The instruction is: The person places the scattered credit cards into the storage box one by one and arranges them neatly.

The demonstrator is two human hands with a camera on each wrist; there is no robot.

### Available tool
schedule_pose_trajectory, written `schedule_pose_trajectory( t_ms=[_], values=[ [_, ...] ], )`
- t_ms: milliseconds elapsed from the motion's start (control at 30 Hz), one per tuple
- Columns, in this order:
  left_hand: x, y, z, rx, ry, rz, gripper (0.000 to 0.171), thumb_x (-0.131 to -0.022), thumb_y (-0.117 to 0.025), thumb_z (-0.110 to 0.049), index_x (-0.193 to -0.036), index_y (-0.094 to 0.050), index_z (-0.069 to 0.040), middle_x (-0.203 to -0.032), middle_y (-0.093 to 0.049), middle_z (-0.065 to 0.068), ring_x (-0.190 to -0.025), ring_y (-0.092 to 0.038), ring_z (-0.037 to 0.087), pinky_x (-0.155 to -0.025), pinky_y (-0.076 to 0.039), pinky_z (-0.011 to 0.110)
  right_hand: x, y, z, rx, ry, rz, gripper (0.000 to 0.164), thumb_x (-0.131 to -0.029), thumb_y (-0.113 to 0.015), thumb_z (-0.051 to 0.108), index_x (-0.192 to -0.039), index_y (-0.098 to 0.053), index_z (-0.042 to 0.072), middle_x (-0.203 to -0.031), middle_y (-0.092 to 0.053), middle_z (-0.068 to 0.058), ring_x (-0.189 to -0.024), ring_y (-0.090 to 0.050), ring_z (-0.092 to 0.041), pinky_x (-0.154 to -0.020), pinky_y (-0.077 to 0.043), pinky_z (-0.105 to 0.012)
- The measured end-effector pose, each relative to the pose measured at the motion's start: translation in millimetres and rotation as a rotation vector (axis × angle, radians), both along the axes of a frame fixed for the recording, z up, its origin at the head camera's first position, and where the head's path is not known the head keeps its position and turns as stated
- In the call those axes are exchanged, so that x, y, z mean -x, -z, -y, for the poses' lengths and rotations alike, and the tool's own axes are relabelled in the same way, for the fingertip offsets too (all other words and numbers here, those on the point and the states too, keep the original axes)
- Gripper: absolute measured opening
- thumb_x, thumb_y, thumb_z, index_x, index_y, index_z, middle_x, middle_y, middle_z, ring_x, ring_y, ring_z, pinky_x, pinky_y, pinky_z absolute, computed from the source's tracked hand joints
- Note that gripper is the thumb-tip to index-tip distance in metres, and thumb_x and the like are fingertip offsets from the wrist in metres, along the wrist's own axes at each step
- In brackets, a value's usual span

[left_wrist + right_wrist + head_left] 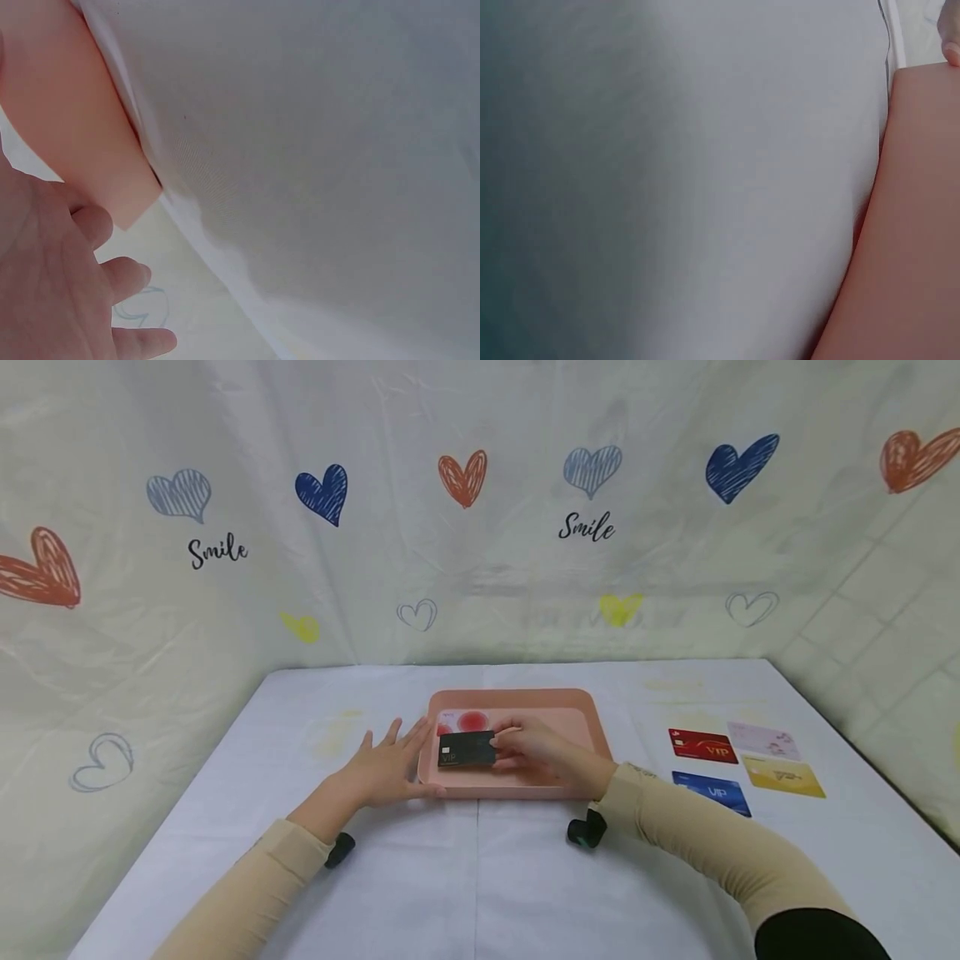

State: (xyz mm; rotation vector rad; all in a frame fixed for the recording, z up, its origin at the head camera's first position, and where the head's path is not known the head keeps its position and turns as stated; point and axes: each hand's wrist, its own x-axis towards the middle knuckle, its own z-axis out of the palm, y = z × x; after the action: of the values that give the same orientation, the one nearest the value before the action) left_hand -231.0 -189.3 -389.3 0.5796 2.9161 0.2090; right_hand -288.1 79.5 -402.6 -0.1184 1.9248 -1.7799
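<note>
In the head view a pink tray [517, 698] lies on the white-covered table. Over its left part, my right hand [536, 747] pinches a black VIP card [465, 752] by its right edge. Just behind that card, a white card with red circles [474, 721] lies in the tray, partly covered by the black one. My left hand [386, 766] rests with spread, straight fingers at the tray's left edge. The left wrist view shows the left hand [52, 270] beside the tray's pink wall [75, 112]. In the right wrist view only the tray's side [907, 225] and tablecloth fill most of the picture.
Right of the tray lie a red VIP card [702, 746], a pale pink card [763, 740], a gold card [783, 775] and a blue VIP card [712, 792]. Behind the table hangs a white curtain [517, 568] printed with hearts.
</note>
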Motion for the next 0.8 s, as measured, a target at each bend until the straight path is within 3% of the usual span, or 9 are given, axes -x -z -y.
schedule_pose_trajectory(
  t_ms=[200,367,533,800],
  values=[
    [-1.2,-0.4,1,-0.007,0.002,0.003,0.114,-0.086,-0.061,-0.077,-0.167,-0.008,-0.017,-0.172,-0.012,0.004,-0.154,-0.008,0.044,-0.114,-0.010,0.075,-5.4,-0.9,4,0.020,-0.014,0.008,0.016,-0.100,-0.062,0.005,-0.113,-0.059,-0.003,-0.117,-0.061,-0.018,-0.082,-0.069,-0.022,-0.083,-0.060,-0.036],
    [-2.2,-2.2,0,-0.011,0.004,0.006,0.112,-0.087,-0.062,-0.076,-0.167,-0.008,-0.018,-0.172,-0.012,0.004,-0.155,-0.008,0.043,-0.114,-0.009,0.075,-2.0,-1.6,13,0.021,0.012,0.026,0.016,-0.101,-0.059,0.001,-0.115,-0.057,-0.006,-0.120,-0.060,-0.021,-0.081,-0.069,-0.021,-0.078,-0.061,-0.035],
    [-3.0,-3.4,0,-0.020,-0.002,0.012,0.112,-0.087,-0.063,-0.074,-0.167,-0.010,-0.017,-0.172,-0.013,0.004,-0.155,-0.007,0.043,-0.114,-0.009,0.075,2.0,-1.3,20,-0.005,0.052,0.042,0.018,-0.102,-0.058,0.000,-0.119,-0.055,-0.006,-0.123,-0.060,-0.024,-0.082,-0.068,-0.022,-0.072,-0.061,-0.033],
    [-2.3,-4.0,0,-0.014,-0.004,0.013,0.113,-0.087,-0.062,-0.075,-0.166,-0.010,-0.015,-0.172,-0.013,0.005,-0.154,-0.009,0.043,-0.114,-0.010,0.075,2.2,-0.8,19,-0.009,0.033,0.042,0.030,-0.102,-0.054,0.000,-0.132,-0.051,-0.004,-0.132,-0.055,-0.025,-0.080,-0.069,-0.022,-0.074,-0.061,-0.034]
  ],
)
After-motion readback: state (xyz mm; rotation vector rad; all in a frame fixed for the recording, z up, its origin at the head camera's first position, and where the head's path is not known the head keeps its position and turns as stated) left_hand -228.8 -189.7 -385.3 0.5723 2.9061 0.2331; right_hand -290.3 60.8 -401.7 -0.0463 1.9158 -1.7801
